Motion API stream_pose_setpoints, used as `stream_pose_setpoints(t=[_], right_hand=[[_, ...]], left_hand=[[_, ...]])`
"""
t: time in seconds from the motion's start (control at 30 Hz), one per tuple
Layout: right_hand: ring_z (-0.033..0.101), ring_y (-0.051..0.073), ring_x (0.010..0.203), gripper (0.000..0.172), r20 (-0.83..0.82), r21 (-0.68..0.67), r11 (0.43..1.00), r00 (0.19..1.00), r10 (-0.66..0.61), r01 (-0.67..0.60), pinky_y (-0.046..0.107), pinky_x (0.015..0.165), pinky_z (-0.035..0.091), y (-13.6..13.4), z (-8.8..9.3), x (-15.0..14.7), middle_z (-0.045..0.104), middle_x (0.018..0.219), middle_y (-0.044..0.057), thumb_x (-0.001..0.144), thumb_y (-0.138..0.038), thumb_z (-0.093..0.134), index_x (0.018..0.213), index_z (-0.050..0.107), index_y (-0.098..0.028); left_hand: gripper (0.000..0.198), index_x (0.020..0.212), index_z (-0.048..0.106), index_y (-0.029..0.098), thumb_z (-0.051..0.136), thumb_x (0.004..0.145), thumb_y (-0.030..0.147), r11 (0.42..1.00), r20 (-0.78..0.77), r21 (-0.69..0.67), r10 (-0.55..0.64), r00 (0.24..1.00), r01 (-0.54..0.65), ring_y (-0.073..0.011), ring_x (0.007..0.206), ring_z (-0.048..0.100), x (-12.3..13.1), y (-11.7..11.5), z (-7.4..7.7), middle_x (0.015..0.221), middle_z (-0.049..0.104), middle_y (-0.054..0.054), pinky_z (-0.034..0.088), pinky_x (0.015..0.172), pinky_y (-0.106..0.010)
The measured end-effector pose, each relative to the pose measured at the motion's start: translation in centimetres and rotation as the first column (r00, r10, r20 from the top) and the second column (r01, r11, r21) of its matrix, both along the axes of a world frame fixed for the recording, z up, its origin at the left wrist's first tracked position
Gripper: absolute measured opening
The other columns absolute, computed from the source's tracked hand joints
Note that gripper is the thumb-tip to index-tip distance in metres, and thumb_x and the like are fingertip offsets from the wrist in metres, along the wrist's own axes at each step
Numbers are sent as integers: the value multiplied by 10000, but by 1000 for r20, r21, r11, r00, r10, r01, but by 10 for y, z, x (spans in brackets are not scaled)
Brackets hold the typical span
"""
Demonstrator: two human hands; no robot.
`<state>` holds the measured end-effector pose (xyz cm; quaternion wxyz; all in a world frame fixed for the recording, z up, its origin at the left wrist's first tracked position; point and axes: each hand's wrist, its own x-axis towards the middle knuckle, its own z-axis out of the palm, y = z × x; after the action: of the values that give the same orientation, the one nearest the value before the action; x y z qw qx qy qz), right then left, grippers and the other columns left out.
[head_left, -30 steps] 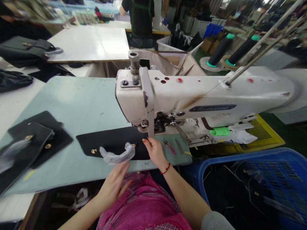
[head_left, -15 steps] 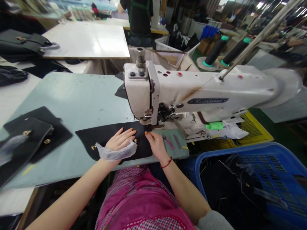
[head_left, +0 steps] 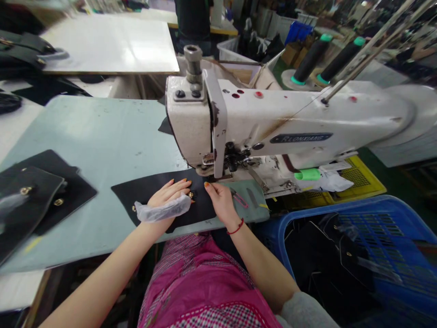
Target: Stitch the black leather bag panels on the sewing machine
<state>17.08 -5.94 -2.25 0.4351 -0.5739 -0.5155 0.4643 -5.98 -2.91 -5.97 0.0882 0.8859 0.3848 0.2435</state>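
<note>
A black leather panel (head_left: pixel 136 190) with small gold studs lies flat on the pale green sewing table (head_left: pixel 102 136), its right end under the head of a white sewing machine (head_left: pixel 273 123). My left hand (head_left: pixel 169 193) rests flat on the panel, fingers spread, with a plastic-wrapped handle (head_left: pixel 162 210) lying across the wrist. My right hand (head_left: pixel 220 202) presses on the panel's right end just in front of the needle and presser foot (head_left: pixel 213 175). Neither hand grips anything.
A stack of black panels (head_left: pixel 37 191) with gold clasps lies at the table's left. Pink thread snips (head_left: pixel 241 199) lie right of my right hand. A blue crate (head_left: pixel 392 214) with black pieces stands at lower right, a yellow crate (head_left: pixel 368 182) behind it. Another person stands at the back.
My left hand came up from my lap onto the black panel and lies flat there. The panel has slid slightly towards the needle. My right hand stays by the presser foot.
</note>
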Motion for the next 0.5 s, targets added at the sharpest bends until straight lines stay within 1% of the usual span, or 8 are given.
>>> stream_pose_setpoints(t=[0.17, 0.27, 0.33, 0.43, 0.5], right_hand=[[278, 98, 591, 511, 7, 15, 1000, 1000, -3, 3, 243, 539, 214, 10, 1, -3, 302, 621, -28, 923, -570, 468, 597, 372, -189], [272, 95, 579, 524, 50, 8, 1000, 999, 9, -9, 252, 530, 196, 13, 4, -2, 290, 606, -30, 934, -577, 448, 593, 348, -193], [281, 92, 572, 524, 78, 23, 999, 997, 21, -22, 253, 530, 201, 10, 5, -1, 289, 594, -32, 943, -565, 447, 590, 345, -192], [363, 90, 558, 497, 62, 25, 999, 997, 46, -48, 229, 518, 260, -3, 5, 2, 336, 592, -32, 940, -542, 480, 601, 401, -187], [485, 99, 549, 438, -19, -44, 996, 997, 78, -79, 209, 495, 334, -16, 3, 4, 437, 623, -25, 939, -536, 488, 677, 503, -185]], left_hand=[[441, 1032, 733, 220, 440, 943, 538, 994, -25, -110, 24, 999, -27, -277, 1164, 666, -2, 18, -2, 1206, 725, -105, 446, 1109, -472], [431, 1015, 726, 227, 473, 920, 562, 991, -31, -124, 42, 999, -45, -277, 1194, 646, -6, 27, -3, 1206, 724, -95, 423, 1131, -473], [434, 1029, 719, 218, 484, 918, 566, 991, -29, -120, 48, 998, -51, -273, 1221, 629, -7, 32, -4, 1215, 718, -97, 413, 1141, -462], [430, 1025, 719, 216, 486, 925, 562, 993, -21, -107, 48, 999, -50, -271, 1233, 620, -8, 35, -5, 1223, 712, -96, 402, 1152, -451], [432, 1004, 724, 224, 475, 929, 570, 993, -22, -108, 35, 999, -37, -271, 1222, 627, -6, 37, -3, 1208, 718, -88, 409, 1147, -447]])
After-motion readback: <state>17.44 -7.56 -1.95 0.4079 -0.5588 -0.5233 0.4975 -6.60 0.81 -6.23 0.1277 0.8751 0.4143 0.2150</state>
